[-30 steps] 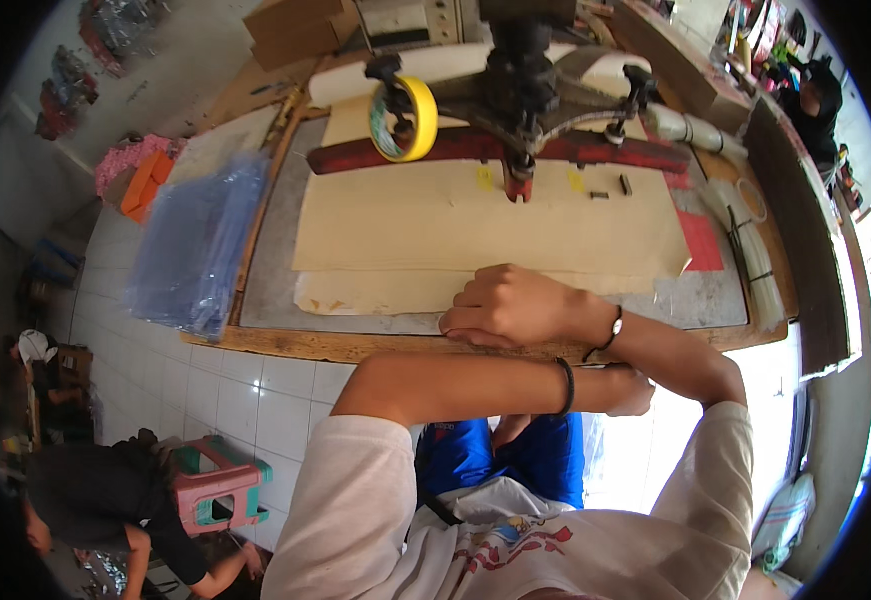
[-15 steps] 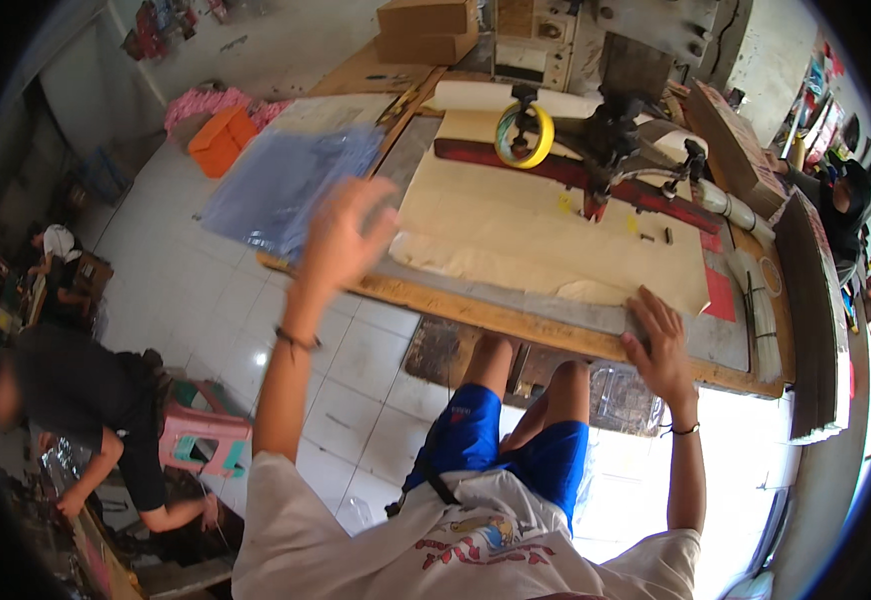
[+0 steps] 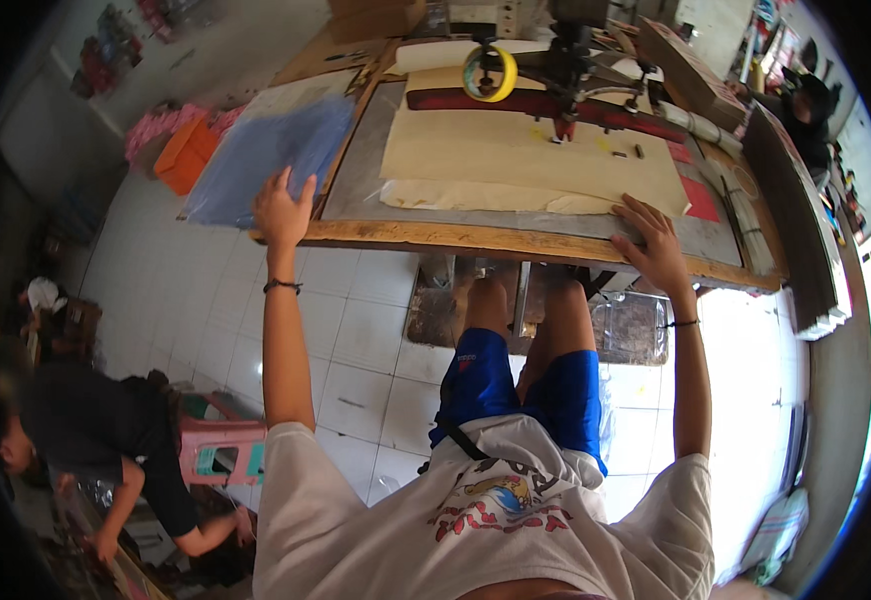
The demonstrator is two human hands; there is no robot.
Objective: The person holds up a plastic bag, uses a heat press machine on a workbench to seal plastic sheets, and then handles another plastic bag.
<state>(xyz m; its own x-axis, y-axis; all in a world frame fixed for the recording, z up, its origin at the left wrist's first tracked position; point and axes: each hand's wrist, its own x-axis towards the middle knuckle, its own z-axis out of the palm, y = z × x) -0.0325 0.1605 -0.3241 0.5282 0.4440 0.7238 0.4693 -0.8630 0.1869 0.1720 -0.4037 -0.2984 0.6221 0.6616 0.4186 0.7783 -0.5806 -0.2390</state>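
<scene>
My left hand (image 3: 284,210) lies on the near edge of a stack of bluish see-through plastic sheets (image 3: 281,145) at the table's left, thumb and fingers apart. My right hand (image 3: 654,240) rests with fingers stretched out at the near right corner of a tan sheet (image 3: 496,155), which lies flat on the grey tabletop (image 3: 346,185). The sheet's near edge is wrinkled. Across its far part runs a dark red bar (image 3: 446,101) beneath a black clamp-like mechanism (image 3: 571,65). A yellow tape roll (image 3: 508,78) hangs on it. Neither hand holds anything.
Wooden trim (image 3: 426,236) edges the table in front of my knees. Long flat cardboard stacks (image 3: 801,225) stand at the right. An orange container (image 3: 182,155) is beyond the plastic. At lower left, a person in black (image 3: 96,420) bends beside a pink stool (image 3: 218,450).
My left hand has moved left from the tan sheet's side onto the plastic sheets. My right hand stays at the sheet's near right corner. The view has shifted, with the table higher in the picture.
</scene>
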